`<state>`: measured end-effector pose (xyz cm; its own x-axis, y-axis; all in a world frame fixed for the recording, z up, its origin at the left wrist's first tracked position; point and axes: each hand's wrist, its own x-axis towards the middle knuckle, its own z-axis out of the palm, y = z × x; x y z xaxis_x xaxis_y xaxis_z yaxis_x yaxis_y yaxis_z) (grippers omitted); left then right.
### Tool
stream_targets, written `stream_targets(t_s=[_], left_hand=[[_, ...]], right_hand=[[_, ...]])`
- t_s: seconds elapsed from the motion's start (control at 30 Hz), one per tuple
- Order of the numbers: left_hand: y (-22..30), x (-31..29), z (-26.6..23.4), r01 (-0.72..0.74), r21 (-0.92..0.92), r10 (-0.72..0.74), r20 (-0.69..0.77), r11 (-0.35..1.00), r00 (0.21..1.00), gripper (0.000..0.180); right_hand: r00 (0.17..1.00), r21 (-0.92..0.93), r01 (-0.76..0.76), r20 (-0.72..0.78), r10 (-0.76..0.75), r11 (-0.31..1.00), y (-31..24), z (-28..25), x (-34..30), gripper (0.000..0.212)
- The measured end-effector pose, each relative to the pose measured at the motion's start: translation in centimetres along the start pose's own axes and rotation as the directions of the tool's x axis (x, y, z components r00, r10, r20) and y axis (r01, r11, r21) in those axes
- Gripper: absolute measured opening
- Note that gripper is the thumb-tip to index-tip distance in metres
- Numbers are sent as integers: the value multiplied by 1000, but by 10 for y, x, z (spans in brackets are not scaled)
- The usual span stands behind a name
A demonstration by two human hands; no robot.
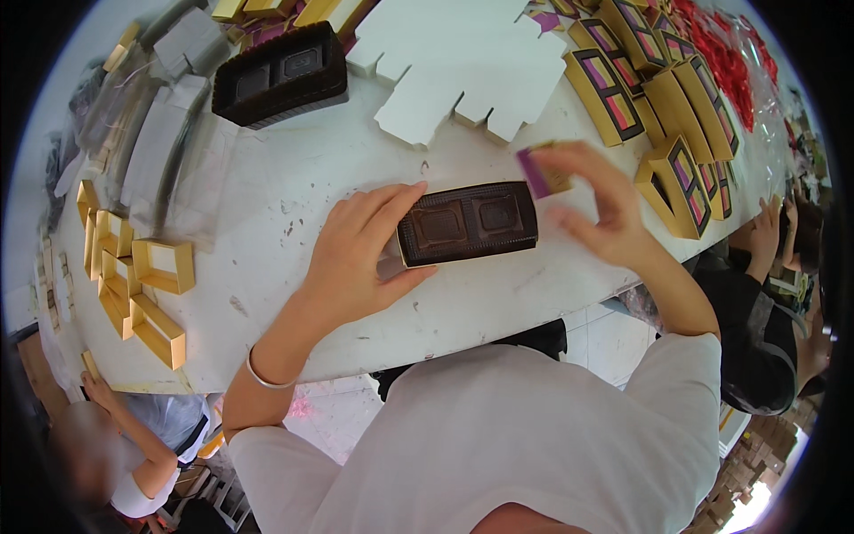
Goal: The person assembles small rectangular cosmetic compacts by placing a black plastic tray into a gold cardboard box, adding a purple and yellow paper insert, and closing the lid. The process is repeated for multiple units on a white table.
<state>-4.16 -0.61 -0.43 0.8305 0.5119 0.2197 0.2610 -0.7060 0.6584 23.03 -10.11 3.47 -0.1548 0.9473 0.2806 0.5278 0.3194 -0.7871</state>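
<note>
In front of me on the white table lies an oblong box with a dark brown plastic tray in it, its two moulded recesses bare. My left hand is closed round the left end of this box, thumb along the near side and fingers at the far side. Just beyond its right end, my right hand pinches a small purple and gold box between thumb and fingers. The small box is slightly blurred and held apart from the tray.
A stack of dark brown trays stands at the far left, beside flat white carton blanks. Gold boxes with windows crowd the right, near red material. Gold frames stand at left. Other people's hands show at both edges.
</note>
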Motion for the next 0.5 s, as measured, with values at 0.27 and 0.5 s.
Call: stream_targets(t_s=[0.27,0.5], left_hand=[[18,9,-3,-131,91,135,-39,987,990,60],[19,27,1,-188,67,182,86,980,979,41]], right_hand=[[997,-353,-72,-60,54,933,34,-9,-12,24],[955,-302,285,175,-241,910,0,17,-13,24]])
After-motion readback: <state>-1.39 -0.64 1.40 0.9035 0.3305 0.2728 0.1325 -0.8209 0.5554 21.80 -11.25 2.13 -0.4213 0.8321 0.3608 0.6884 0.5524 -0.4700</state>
